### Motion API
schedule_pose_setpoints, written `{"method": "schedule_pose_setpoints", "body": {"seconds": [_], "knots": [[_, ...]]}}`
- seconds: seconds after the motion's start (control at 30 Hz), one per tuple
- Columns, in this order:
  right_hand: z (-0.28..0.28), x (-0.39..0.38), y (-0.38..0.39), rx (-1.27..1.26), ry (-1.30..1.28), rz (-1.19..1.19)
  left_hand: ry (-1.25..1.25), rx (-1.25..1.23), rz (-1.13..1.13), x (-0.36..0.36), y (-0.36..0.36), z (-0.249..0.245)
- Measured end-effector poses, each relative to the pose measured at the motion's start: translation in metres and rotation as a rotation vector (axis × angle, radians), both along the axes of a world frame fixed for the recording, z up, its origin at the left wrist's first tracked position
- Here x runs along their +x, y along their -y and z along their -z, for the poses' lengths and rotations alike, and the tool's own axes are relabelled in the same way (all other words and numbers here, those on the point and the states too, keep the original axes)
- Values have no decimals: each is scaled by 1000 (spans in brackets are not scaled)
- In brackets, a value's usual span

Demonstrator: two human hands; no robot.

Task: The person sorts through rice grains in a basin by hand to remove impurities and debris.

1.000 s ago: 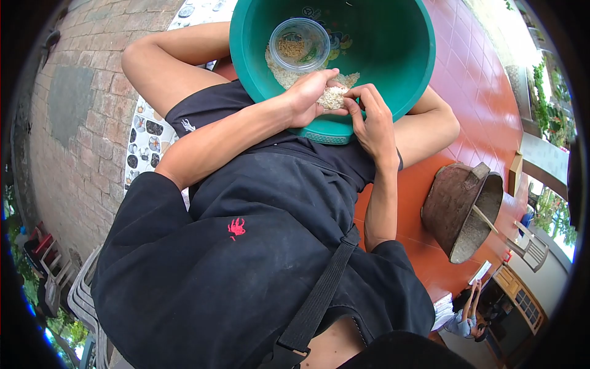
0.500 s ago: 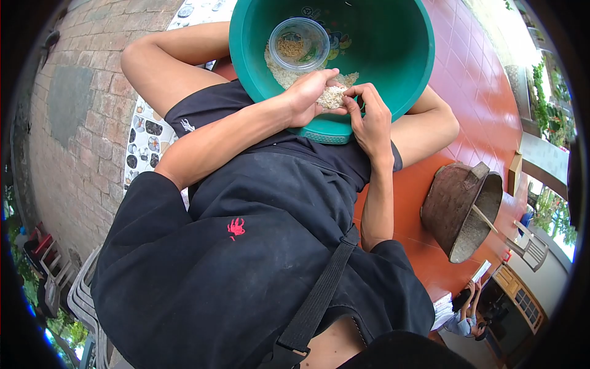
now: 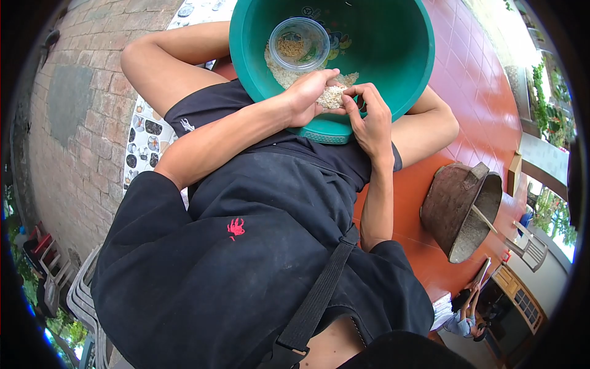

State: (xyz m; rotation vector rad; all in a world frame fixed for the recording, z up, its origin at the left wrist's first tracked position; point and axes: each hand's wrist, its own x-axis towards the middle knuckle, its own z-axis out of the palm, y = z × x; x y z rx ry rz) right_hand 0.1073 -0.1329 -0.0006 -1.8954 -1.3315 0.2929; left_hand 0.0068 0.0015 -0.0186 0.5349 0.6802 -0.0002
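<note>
left hand (image 3: 305, 95) cupped, holding grain heap (image 3: 332, 97) above green basin (image 3: 393, 55) | right hand (image 3: 370, 120) just right of heap; fingertips (image 3: 348, 98) pinched together on its edge

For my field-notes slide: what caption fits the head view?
Left hand cups pale grain over a green basin; right hand picks at it, a clear tub nearby.

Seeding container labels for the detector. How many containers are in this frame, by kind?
Green plastic basin: 1
Clear plastic tub: 1
Rusty metal pan: 1
Total: 3
</note>
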Motion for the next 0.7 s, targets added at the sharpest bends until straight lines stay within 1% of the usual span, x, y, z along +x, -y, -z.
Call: {"method": "schedule_pose_setpoints", "body": {"seconds": [0.07, 0.13, 0.2, 0.27, 0.3, 0.33, 0.37, 0.4, 0.43, 0.47, 0.53, 0.6, 0.67, 0.7], "knots": [[-3, 0, -4, 12, -49, 21, 3, -7, 2, 0, -1, 0], [-9, -4, -12, 52, -64, 11, 61, -16, 62, -2, -4, 1], [-19, -8, -24, 90, -79, 7, 90, 16, 43, -4, -2, -5], [-30, -14, -40, 328, 64, 4, 116, 47, 27, -5, 1, -14], [-31, -15, -49, 392, 72, 25, 54, 62, 7, -5, 2, -18], [-33, -13, -53, 395, 70, 26, -7, 78, -15, -5, 2, -20], [-36, -11, -56, 377, 146, 11, 4, 64, -15, -3, 1, -10], [-37, -8, -56, 356, 224, -3, 5, 64, -15, -3, 0, -11], [-34, -6, -53, 330, 174, -20, 9, 38, -10, -3, 0, -11], [-32, -4, -49, 329, 175, -22, 12, 12, -7, -4, -1, -12], [-28, -4, -35, 135, 69, 4, 31, 18, -10, -4, -1, -10], [-21, -3, -24, 106, 72, -15, 52, 25, -3, -3, 1, -9], [-17, -4, -16, 18, 97, -65, -28, -31, -62, -2, 1, -10], [-16, -4, -15, 14, 151, -80, -29, -29, -60, -2, 0, -6]]}}
